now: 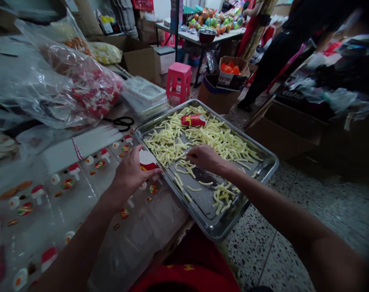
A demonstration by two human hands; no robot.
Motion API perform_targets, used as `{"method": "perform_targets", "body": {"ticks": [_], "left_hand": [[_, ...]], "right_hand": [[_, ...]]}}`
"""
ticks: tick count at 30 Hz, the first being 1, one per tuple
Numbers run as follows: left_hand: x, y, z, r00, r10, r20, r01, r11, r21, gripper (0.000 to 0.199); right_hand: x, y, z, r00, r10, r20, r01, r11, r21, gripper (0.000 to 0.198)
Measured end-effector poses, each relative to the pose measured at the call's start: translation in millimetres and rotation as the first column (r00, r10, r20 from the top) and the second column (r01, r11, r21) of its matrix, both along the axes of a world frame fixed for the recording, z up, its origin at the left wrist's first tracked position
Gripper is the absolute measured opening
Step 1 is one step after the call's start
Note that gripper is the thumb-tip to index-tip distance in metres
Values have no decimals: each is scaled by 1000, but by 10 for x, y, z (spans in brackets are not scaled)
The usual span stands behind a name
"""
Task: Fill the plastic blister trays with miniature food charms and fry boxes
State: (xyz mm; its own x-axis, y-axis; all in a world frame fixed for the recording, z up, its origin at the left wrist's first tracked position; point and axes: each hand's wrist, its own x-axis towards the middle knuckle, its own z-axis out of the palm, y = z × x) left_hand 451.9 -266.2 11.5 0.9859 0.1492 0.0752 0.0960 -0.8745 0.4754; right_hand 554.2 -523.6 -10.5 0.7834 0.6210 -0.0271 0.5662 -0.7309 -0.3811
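My left hand (130, 169) grips a small red and white fries carton (147, 159) between thumb and fingers, beside the near-left rim of a metal tray (199, 203). Pale yellow toy-like fries (168, 142) are heaped over the far part of that tray, with a few loose ones nearer me. Above the tray's middle, my right hand (205, 157) is closed in a pinch at the fries. Its fingertips are partly hidden, so what they hold cannot be made out. A second red carton (193, 120) with a yellow mark lies on top of the heap.
Small food-shaped pieces (68, 183) lie in rows on the plastic-covered table to the left. Black scissors (121, 121), clear plastic containers (146, 95) and a bag of red pieces (96, 95) sit behind them. A pink stool (179, 81) and cardboard boxes (216, 97) stand beyond; people stand farther back.
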Motion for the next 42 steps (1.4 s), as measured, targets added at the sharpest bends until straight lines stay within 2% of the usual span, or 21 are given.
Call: {"method": "perform_targets", "body": {"ticks": [4,6,9,12,17,22,24,27,30,33,38,40,42], "left_hand": [[-76,74,-22,999,-30,-17,30,999,-13,87],[-86,75,-6,999,-36,-3,36,999,-13,87],[-83,87,12,1000,-26,8,26,1000,10,88],[-88,112,-15,1000,-20,-11,20,999,29,88],[-147,140,-83,998,-53,-19,53,999,5,85],[-165,103,-35,998,-64,-27,64,998,-16,83],[-148,54,7,997,-79,-19,79,997,-14,85],[-124,-58,72,992,-125,-19,125,992,12,92],[-119,-197,117,981,-182,-65,185,981,52,96],[-113,-319,126,972,-215,-100,224,970,91,97],[-74,-369,132,964,-244,-104,258,954,152,101],[-64,-353,148,966,-236,-103,251,949,188,101],[-55,-354,157,969,-226,-96,242,943,230,98]], "right_hand": [[84,-87,56,987,149,-56,-148,989,31,21],[120,-149,62,973,207,-105,-202,978,52,35],[143,-205,3,971,207,-120,-204,978,36,58],[129,-218,-96,981,167,-101,-166,986,20,66],[59,-298,-145,993,107,-55,-104,993,57,54],[15,-297,-60,983,35,-180,10,970,244,38],[14,-207,-45,981,-13,-193,55,976,213,37],[-3,-46,-55,994,-88,-72,93,994,65,31],[-59,60,-84,994,-91,57,94,994,-48,15],[-111,100,-138,992,-102,76,112,984,-136,11],[-104,65,-241,978,-191,89,198,977,-81,11],[-81,6,-216,970,-227,81,231,972,-34,9],[-66,-68,-127,964,-265,-23,266,962,56,10]]}}
